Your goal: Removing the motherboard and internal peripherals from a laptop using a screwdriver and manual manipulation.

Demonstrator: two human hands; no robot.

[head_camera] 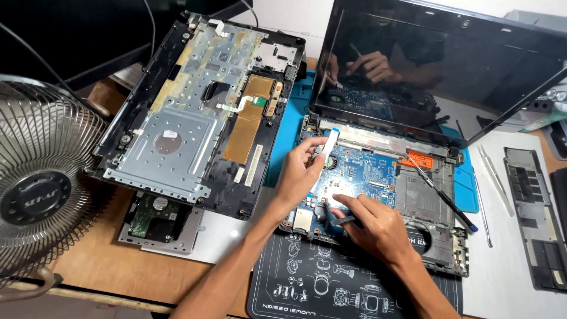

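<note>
**Head view: both hands on the opened laptop's blue board**

Head view puts my left hand (302, 171) at the upper left of the blue circuit board (360, 177), thumb and fingers pinched on a flat white ribbon cable (328, 140) that stands up from the board's edge. My right hand (378, 227) lies low on the board's near side, fingers closed round a small dark tool (348, 220) whose tip I cannot make out against the components.

The board sits inside the grey laptop base (434, 236), which rests partly on a blue work mat (289, 130) and partly on a black mat printed with white diagrams (319, 289). A screwdriver with a black shaft and blue end (440, 195) lies slanted across the base, just right of my right hand. The glossy black screen (437, 65) stands tilted behind, mirroring both hands.

Left of my left forearm, the removed black and silver keyboard cover (195, 112) lies upside down, overlapping a hard drive in its silver tray (156, 221). A wire-grille fan (41, 177) crowds the far left, cut off by the frame. On the right lie metal tweezers (495, 177) and a long black cover panel (534, 218), the latter partly out of frame.

My right palm hides the board's lower middle.
</note>
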